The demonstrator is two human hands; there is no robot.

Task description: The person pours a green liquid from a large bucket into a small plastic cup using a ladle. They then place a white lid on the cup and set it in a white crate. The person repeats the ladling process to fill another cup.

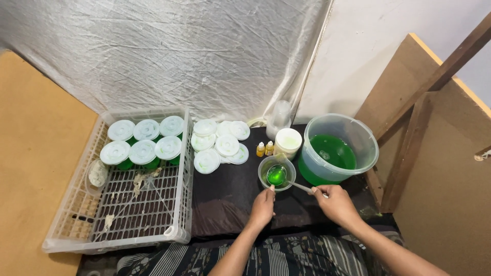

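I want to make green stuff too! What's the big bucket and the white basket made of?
The big bucket looks like clear, smooth plastic: you can see the green liquid right through its wall. The white basket looks like hard, matte plastic moulded into a grid of open slots; it seems grubby in places.

A white plastic crate [181,168] is sitting well to the left of the fingers, holding six lidded green cups [143,145] along its far side. Loose white lids [221,144] are lying stacked between the crate and the fingers, farther back. Two small yellow dropper bottles [265,148] are standing just beyond the fingers, beside a white tub [288,141]. A crinkled white sheet [169,51] is hanging behind everything.
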